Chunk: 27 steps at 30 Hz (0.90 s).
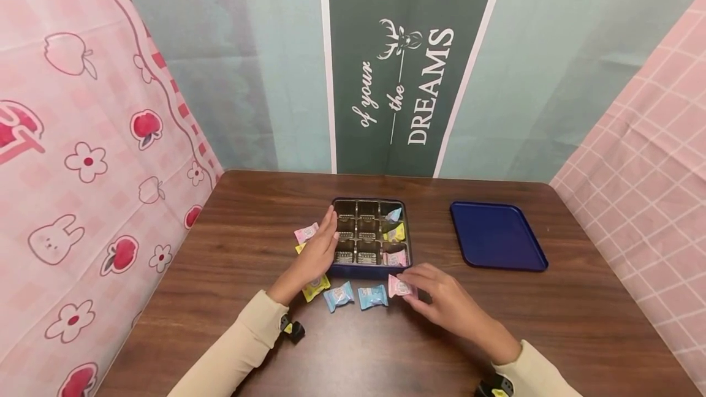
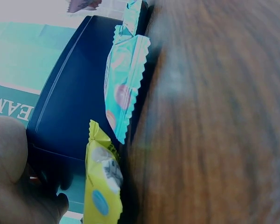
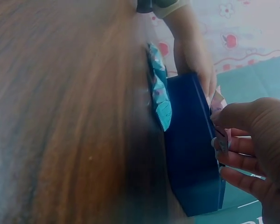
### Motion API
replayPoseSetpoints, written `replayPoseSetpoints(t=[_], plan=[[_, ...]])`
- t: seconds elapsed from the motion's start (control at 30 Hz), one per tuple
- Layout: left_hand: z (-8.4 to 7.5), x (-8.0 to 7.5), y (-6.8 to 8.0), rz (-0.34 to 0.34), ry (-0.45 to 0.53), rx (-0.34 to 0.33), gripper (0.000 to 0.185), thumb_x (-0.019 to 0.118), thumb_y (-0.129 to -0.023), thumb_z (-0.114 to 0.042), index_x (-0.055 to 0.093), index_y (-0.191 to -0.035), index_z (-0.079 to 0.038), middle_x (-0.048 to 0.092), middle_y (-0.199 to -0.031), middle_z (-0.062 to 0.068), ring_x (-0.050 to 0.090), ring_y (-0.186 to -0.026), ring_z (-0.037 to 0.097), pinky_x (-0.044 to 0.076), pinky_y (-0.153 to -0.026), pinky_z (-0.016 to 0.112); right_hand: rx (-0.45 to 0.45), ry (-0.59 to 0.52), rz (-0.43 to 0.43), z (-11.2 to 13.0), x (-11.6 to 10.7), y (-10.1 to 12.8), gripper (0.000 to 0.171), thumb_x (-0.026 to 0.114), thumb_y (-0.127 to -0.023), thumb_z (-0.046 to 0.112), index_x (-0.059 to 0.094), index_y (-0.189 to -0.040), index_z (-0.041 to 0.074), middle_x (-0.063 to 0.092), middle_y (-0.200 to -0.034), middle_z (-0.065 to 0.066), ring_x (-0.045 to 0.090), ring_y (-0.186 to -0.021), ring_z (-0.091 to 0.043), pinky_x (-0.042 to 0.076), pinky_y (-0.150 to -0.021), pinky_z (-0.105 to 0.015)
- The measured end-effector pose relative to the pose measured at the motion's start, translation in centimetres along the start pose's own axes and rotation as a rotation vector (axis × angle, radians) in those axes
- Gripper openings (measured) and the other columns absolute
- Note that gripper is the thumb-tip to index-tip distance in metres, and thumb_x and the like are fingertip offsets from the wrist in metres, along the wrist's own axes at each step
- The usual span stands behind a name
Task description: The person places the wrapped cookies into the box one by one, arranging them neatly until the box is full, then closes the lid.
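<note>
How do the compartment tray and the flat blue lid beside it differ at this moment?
The compartment tray is divided into cells, three of them holding wrapped candies; the flat blue lid is undivided and bare. The left hand rests against the tray's left edge, while the lid lies untouched to the right. Both are dark blue, roughly square, and sit on the wooden table.
</note>
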<state>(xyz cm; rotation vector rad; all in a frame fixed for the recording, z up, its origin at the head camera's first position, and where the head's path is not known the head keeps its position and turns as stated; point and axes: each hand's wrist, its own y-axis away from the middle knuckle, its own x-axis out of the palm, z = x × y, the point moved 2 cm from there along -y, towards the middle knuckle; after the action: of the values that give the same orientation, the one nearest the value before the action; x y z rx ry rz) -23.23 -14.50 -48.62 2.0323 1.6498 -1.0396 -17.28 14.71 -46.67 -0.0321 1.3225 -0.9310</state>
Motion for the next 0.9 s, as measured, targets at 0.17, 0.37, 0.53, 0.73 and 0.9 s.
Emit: replayPoseSetpoints(t=[0.17, 0.37, 0.53, 0.73, 0.9], plan=[[-0.1, 0.0, 0.0, -0.006, 0.000, 0.009, 0.052, 0.036, -0.111, -0.013, 0.022, -0.157, 0.009, 0.009, -0.168, 0.018, 0.025, -0.150, 0.033, 0.025, -0.120, 0.048, -0.017, -0.013, -0.026, 0.1, -0.2, -0.4, 0.035, 0.082, -0.084, 0.016, 0.075, -0.117, 0.010, 0.071, -0.113, -0.002, 0.066, -0.099, -0.015, 0.056, -0.082, -0.032], [-0.1, 0.0, 0.0, -0.009, -0.002, 0.005, 0.052, 0.036, -0.111, -0.013, 0.022, -0.156, 0.009, 0.009, -0.168, 0.019, 0.027, -0.149, 0.035, 0.026, -0.119, 0.050, -0.048, -0.022, -0.047, 0.2, -0.6, -1.0, 0.033, 0.082, -0.085, 0.015, 0.075, -0.117, 0.008, 0.071, -0.111, -0.002, 0.066, -0.095, -0.014, 0.057, -0.083, -0.035], [-0.2, -0.1, 0.0, -0.014, 0.005, 0.008, 0.053, 0.036, -0.111, -0.013, 0.021, -0.156, 0.010, 0.010, -0.168, 0.020, 0.027, -0.149, 0.036, 0.027, -0.119, 0.051, -0.050, -0.046, -0.051, 0.5, -0.8, -1.7, 0.037, 0.083, -0.083, 0.012, 0.074, -0.119, 0.009, 0.070, -0.108, 0.000, 0.062, -0.091, -0.010, 0.054, -0.079, -0.027], [0.0, 0.0, 0.0, -0.014, -0.005, 0.016, 0.052, 0.036, -0.111, -0.013, 0.022, -0.156, 0.010, 0.010, -0.168, 0.020, 0.027, -0.149, 0.036, 0.027, -0.119, 0.051, -0.035, -0.035, -0.032, 0.9, -1.0, -2.5, 0.038, 0.083, -0.083, 0.013, 0.073, -0.120, 0.009, 0.070, -0.110, 0.000, 0.063, -0.096, -0.012, 0.054, -0.080, -0.028], [0.0, 0.0, 0.0, -0.009, 0.003, 0.013, 0.053, 0.035, -0.112, -0.014, 0.021, -0.157, 0.009, 0.009, -0.169, 0.019, 0.027, -0.149, 0.036, 0.028, -0.119, 0.051, -0.045, -0.038, -0.039, 0.9, -1.1, -3.1, 0.039, 0.083, -0.082, 0.010, 0.073, -0.119, 0.007, 0.071, -0.109, -0.002, 0.064, -0.095, -0.014, 0.055, -0.079, -0.030]])
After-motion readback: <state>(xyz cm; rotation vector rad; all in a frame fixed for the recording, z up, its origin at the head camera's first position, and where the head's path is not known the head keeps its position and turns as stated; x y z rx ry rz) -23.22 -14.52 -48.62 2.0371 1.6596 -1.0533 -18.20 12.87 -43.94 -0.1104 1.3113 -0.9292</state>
